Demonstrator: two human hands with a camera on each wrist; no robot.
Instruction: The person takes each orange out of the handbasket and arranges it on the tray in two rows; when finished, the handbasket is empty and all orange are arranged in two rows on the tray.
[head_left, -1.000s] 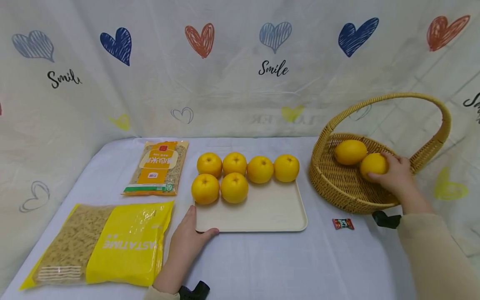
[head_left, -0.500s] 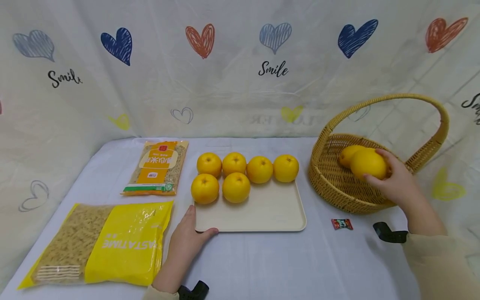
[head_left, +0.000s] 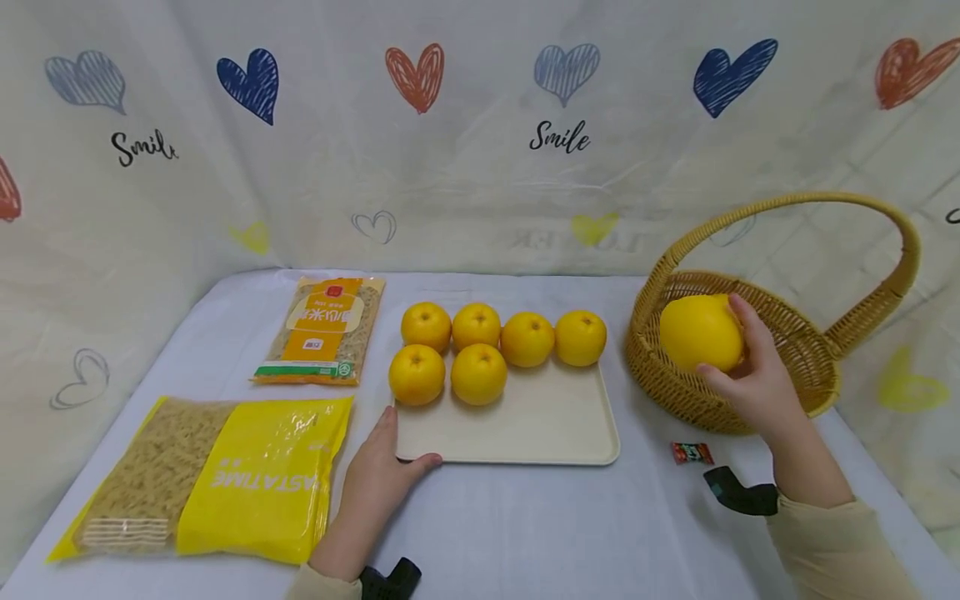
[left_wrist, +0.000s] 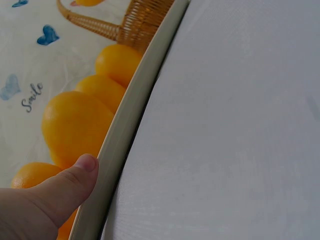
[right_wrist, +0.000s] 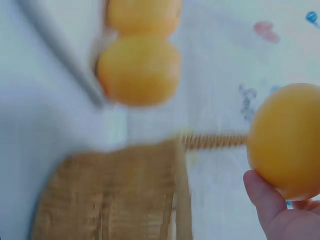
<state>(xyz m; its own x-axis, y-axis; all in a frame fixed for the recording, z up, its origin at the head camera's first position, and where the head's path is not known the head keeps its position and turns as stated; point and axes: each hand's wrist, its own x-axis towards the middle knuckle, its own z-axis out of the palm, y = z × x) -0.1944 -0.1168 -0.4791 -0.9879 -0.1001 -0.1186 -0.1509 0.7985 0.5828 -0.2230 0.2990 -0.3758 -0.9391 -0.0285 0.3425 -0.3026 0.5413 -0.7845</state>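
Observation:
An orange (head_left: 702, 333) is in my right hand (head_left: 761, 383), gripped between thumb and fingers above the wicker basket (head_left: 817, 375). It stands large at the right edge of the right wrist view, thumb on its underside. The held fruit covers much of the basket's inside. My left hand (head_left: 378, 467) is at the near left corner of a cream tray (head_left: 555, 425), fingers along the left side and thumb (left_wrist: 75, 187) straight against the front rim. On the tray several oranges (head_left: 478, 375) stand in two rows, toward the back and left.
Left of the tray lie a large yellow pasta bag (head_left: 255, 479) and, behind it, a smaller grain packet (head_left: 322, 329). A small red wrapped candy (head_left: 692, 453) lies in front of the basket. The basket's tall handle (head_left: 795, 200) arches over it.
My right hand has lifted an orange from the basket's right side and carried it up and left. The left hand keeps its place at the tray corner; the head view has shifted slightly.

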